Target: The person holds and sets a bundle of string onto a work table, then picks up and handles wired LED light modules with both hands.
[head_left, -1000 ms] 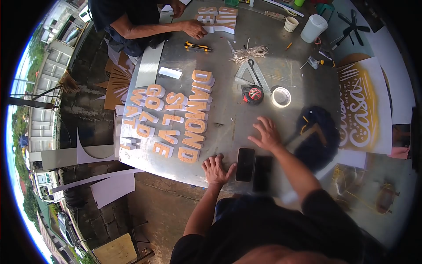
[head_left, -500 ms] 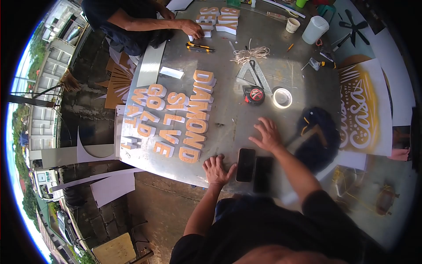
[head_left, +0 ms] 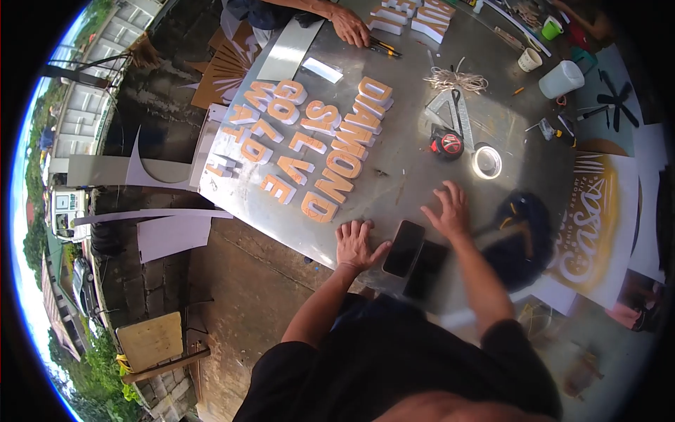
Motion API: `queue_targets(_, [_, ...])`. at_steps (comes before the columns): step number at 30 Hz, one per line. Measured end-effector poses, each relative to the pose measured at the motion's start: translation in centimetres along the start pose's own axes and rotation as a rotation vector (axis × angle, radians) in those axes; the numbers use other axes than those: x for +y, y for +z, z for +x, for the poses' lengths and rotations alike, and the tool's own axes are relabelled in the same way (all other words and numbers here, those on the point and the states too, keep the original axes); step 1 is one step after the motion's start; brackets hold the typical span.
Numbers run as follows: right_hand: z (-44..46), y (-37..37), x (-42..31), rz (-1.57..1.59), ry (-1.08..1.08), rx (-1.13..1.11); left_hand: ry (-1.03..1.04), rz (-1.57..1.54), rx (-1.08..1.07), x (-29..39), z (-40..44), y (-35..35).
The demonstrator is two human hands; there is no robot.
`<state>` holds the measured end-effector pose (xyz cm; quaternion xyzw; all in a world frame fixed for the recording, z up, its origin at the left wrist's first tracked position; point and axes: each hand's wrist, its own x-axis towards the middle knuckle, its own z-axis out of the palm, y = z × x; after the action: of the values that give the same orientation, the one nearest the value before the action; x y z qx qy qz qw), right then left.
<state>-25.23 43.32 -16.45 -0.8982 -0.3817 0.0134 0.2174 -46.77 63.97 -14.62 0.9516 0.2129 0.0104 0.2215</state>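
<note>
My left hand [head_left: 357, 245] lies flat near the table's front edge, fingers spread, holding nothing. Beside its thumb is a dark phone [head_left: 404, 248], with a second dark flat object [head_left: 426, 273] next to it. My right hand [head_left: 450, 209] rests on the metal table [head_left: 383, 197] beyond the phone, its fingers apart and no object in them. Past it sit a roll of tape [head_left: 486, 150] and a red and black tape measure [head_left: 446, 143]. Rows of brown-faced, white-sided cutout letters [head_left: 336, 181] lie to the left, spelling words such as DIAMOND.
A co-worker's hand [head_left: 350, 27] is at yellow-black box cutters [head_left: 385, 48], near more letters [head_left: 430, 20]. A set square [head_left: 453, 116], string [head_left: 457, 81], a white jug [head_left: 561, 79] and a paper cup [head_left: 529, 60] stand or lie farther back. A dark cloth item [head_left: 517, 246] lies right.
The camera view has turned, so the table appears rotated and shifted. The co-worker's hand has gone from beside the far letters to the box cutters. My hands stay by the phone.
</note>
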Motion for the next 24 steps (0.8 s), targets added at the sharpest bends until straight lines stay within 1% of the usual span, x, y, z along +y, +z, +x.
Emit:
queue_targets(2, [0.07,0.21,0.27,0.0,0.004,0.06,0.066,-0.016,-0.006,-0.27,0.01,0.06])
queue_targets(3, [0.07,0.33,0.24,0.015,-0.016,0.047,0.039,-0.009,-0.001,-0.41,-0.14,0.08])
queue_targets(6, [0.08,0.17,0.33,0.007,-0.018,0.047,0.039,-0.036,-0.002,-0.37,-0.02,0.05])
queue_targets(9, [0.1,0.15,0.24,-0.019,-0.027,0.042,0.018,-0.055,-0.046,-0.47,-0.04,0.05])
queue_targets(11, [0.09,0.16,0.24,-0.037,-0.027,0.052,0.063,-0.049,0.027,-0.57,-0.14,0.19])
queue_targets(12, [0.13,0.2,0.24,-0.033,-0.042,0.044,0.047,-0.05,0.032,-0.63,-0.12,0.22])
queue_targets(17, [0.09,0.36,0.38,-0.043,-0.044,0.056,0.056,-0.071,-0.021,-0.86,-0.14,0.12])
queue_targets(24, [0.16,0.3,0.25,-0.041,-0.043,0.052,0.054,-0.064,-0.027,-0.94,-0.09,0.08])
